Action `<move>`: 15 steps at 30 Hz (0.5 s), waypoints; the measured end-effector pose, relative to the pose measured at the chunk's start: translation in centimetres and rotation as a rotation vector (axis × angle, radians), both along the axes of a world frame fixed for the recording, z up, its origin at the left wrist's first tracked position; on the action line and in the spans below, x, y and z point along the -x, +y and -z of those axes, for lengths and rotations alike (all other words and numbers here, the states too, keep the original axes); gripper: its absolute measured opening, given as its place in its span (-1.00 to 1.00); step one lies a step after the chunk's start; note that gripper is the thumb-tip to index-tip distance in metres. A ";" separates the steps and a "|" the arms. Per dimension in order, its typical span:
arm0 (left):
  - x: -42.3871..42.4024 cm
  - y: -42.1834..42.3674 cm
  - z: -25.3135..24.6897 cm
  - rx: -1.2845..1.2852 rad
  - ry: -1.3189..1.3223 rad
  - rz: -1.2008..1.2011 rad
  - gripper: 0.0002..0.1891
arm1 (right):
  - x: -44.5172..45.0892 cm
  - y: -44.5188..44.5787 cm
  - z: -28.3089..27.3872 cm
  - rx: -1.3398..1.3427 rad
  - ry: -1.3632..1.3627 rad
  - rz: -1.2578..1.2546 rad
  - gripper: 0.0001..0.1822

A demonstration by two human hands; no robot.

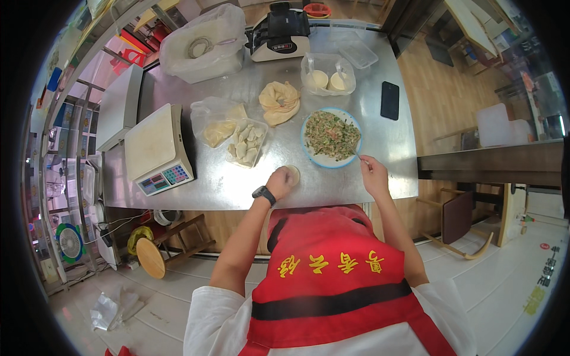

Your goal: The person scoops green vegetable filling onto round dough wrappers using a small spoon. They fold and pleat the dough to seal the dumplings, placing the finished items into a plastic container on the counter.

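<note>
My left hand, with a dark watch on the wrist, holds a round dough wrapper just above the steel tabletop near its front edge. In my right hand is the handle of a thin metal utensil, whose far end rests in chopped filling with green bits. The filling is heaped on a white plate with a blue rim. Left of the plate, folded dumplings sit in a clear plastic container. Against that container lies a clear bag with pale yellow dough sheets inside.
A digital scale stands at the left. Behind the plate are a bunched yellowish cloth or bag and a plastic bag holding two cups. A phone lies right. At the back stand a plastic-covered tub and a black-and-white machine.
</note>
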State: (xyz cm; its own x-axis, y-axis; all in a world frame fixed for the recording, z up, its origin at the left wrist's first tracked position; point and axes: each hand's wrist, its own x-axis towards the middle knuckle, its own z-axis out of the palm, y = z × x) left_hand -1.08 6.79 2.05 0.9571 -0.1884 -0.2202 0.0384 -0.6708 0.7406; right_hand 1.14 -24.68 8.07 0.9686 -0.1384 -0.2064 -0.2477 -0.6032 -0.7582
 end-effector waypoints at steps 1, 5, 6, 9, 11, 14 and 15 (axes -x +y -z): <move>0.0 0.4 0.0 0.058 -0.019 -0.066 -0.84 | -0.6 0.5 -0.2 0.030 0.013 0.008 -0.73; -0.3 1.3 -0.6 0.481 0.000 -0.359 -0.83 | -1.5 2.1 1.4 0.103 -0.049 -0.043 -0.74; -0.3 1.4 -0.2 0.655 0.019 -0.449 -0.84 | -1.6 2.2 1.4 0.100 -0.036 -0.051 -0.74; -0.5 2.1 1.3 0.923 0.067 -0.556 -0.81 | -1.8 2.0 1.0 0.086 0.047 -0.074 -0.76; -1.1 -0.8 -2.9 1.654 0.349 -0.819 -0.77 | -1.8 1.6 0.9 0.085 0.106 -0.068 -0.76; -0.7 -2.3 -0.1 1.557 0.395 -0.906 -0.74 | -1.6 1.8 0.8 0.107 0.131 -0.116 -0.76; -0.5 -3.3 0.2 1.471 0.404 -0.941 -0.73 | -1.6 1.8 1.5 0.130 0.106 -0.149 -0.76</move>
State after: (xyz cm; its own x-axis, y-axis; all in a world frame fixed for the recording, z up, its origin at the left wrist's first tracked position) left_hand -0.56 3.46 1.84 0.7825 0.0957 -0.6153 0.2918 0.8165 0.4981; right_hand 2.70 -22.92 6.60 0.9542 -0.0272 -0.2980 -0.2226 -0.7301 -0.6460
